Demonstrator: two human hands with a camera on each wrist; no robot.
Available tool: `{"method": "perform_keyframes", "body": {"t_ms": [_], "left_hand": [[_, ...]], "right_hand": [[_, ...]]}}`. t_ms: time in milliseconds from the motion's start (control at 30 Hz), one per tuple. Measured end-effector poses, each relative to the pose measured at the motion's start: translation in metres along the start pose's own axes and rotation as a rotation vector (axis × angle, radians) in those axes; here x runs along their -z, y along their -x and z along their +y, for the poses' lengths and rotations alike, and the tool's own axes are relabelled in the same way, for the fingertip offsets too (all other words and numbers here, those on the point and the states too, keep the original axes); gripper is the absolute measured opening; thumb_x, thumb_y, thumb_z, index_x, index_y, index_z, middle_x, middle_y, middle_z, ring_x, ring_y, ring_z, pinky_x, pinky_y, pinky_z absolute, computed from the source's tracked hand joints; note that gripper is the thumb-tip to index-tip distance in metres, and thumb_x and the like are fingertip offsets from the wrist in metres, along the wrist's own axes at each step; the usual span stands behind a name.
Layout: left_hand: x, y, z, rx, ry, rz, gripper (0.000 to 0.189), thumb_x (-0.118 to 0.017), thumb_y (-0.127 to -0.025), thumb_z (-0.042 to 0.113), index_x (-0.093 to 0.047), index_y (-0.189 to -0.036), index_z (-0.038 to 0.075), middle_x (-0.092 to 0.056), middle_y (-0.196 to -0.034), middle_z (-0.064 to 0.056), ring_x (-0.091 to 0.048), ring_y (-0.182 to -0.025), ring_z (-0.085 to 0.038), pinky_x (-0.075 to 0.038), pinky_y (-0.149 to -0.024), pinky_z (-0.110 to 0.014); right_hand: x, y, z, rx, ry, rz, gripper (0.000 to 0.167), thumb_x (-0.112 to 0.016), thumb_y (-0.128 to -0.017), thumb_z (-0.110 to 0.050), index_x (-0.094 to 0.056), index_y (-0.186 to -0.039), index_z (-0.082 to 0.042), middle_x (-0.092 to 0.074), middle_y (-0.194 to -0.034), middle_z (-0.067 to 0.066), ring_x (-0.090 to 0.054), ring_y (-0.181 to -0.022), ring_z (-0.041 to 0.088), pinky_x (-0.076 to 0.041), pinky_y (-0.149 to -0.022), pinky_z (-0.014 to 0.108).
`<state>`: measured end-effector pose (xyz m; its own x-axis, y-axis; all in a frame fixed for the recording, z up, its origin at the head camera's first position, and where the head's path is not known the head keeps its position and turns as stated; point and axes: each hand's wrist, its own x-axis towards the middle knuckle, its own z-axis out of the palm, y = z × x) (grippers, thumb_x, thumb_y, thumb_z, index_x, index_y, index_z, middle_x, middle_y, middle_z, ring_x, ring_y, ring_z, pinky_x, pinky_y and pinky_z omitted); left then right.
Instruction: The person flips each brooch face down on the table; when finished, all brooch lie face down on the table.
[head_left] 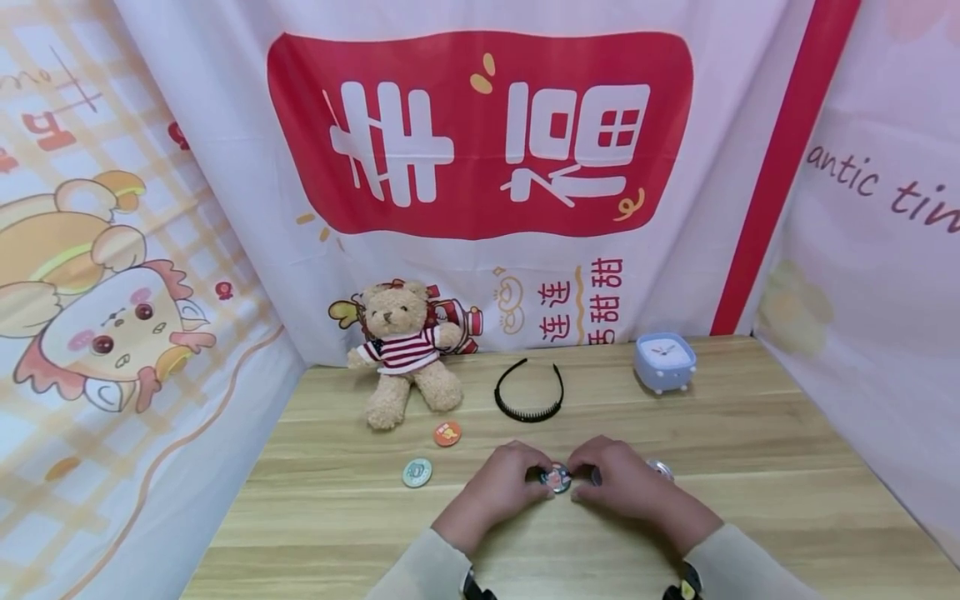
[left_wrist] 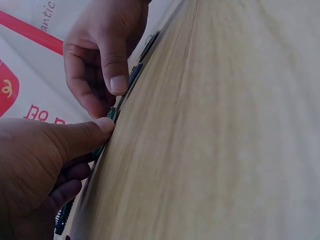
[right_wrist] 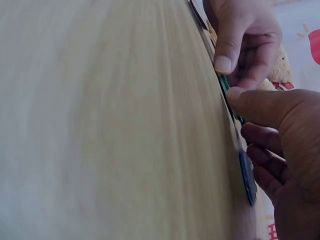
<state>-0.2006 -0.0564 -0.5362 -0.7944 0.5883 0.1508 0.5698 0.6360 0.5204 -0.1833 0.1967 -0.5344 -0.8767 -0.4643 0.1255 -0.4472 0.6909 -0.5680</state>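
Observation:
A round pin badge [head_left: 557,477] with a dark rim and a colourful picture lies low over the wooden table between both hands. My left hand [head_left: 508,479] pinches its left edge between thumb and fingers. From the opposite side my right hand [head_left: 618,481] grips the right edge, its thumb [right_wrist: 240,97] at the rim. In the right wrist view the badge shows only as a thin green edge. A second, blue-edged badge [right_wrist: 246,177] lies close beneath the right hand's curled fingers. Another badge [head_left: 660,469] is partly hidden behind that hand.
Left of the hands lie a light teal badge [head_left: 417,472] and an orange badge [head_left: 447,433]. Farther back are a teddy bear [head_left: 405,350] in a striped shirt, a black toothed headband [head_left: 528,415] and a blue clock [head_left: 665,363]. Printed curtains [head_left: 480,283] enclose the table.

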Motion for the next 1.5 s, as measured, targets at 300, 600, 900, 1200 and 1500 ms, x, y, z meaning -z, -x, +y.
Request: {"method": "perform_keyframes", "body": {"t_ms": [300, 600, 900, 1200, 1500], "left_hand": [[0.002, -0.001, 0.001, -0.028, -0.01, -0.003, 0.017, -0.091, -0.091, 0.032, -0.085, -0.106, 0.026, -0.079, -0.111, 0.016, -0.067, -0.105, -0.003, -0.056, -0.098, -0.026], [0.003, 0.0, 0.001, -0.089, -0.047, 0.0, 0.014, -0.088, -0.094, 0.033, -0.086, -0.106, 0.026, -0.081, -0.11, 0.017, -0.069, -0.103, -0.002, -0.056, -0.097, -0.023], [0.006, 0.003, 0.001, -0.071, -0.031, 0.003, 0.02, -0.073, -0.106, 0.037, -0.085, -0.117, 0.026, -0.081, -0.115, 0.015, -0.071, -0.11, -0.003, -0.057, -0.105, -0.03], [0.008, 0.006, 0.001, -0.062, -0.105, 0.048, 0.02, -0.069, -0.109, 0.029, -0.085, -0.12, 0.025, -0.083, -0.114, 0.012, -0.073, -0.111, -0.008, -0.058, -0.106, -0.032], [0.005, 0.002, 0.003, -0.005, -0.093, 0.12, 0.019, -0.069, -0.108, 0.027, -0.085, -0.117, 0.022, -0.084, -0.113, 0.008, -0.074, -0.104, -0.01, -0.061, -0.098, -0.032]], "right_hand": [[-0.007, -0.004, -0.005, 0.088, 0.053, 0.035, 0.02, -0.09, -0.09, -0.023, -0.082, -0.107, -0.029, -0.076, -0.111, -0.017, -0.067, -0.112, 0.009, -0.06, -0.102, 0.042], [-0.01, -0.003, -0.004, 0.109, 0.11, 0.045, 0.014, -0.087, -0.094, -0.027, -0.082, -0.106, -0.031, -0.075, -0.11, -0.018, -0.066, -0.111, 0.008, -0.06, -0.101, 0.04], [-0.009, -0.002, -0.004, 0.142, 0.124, 0.097, 0.01, -0.079, -0.101, -0.028, -0.083, -0.11, -0.029, -0.076, -0.111, -0.017, -0.067, -0.112, 0.009, -0.061, -0.1, 0.04], [-0.01, -0.002, -0.008, 0.104, 0.128, 0.167, 0.008, -0.078, -0.102, -0.024, -0.083, -0.108, -0.027, -0.075, -0.106, -0.015, -0.069, -0.104, 0.007, -0.063, -0.093, 0.037], [-0.012, -0.004, -0.016, -0.032, -0.005, 0.126, 0.034, -0.088, -0.093, -0.019, -0.073, -0.123, -0.026, -0.071, -0.116, -0.012, -0.07, -0.107, 0.01, -0.063, -0.092, 0.035]]}}
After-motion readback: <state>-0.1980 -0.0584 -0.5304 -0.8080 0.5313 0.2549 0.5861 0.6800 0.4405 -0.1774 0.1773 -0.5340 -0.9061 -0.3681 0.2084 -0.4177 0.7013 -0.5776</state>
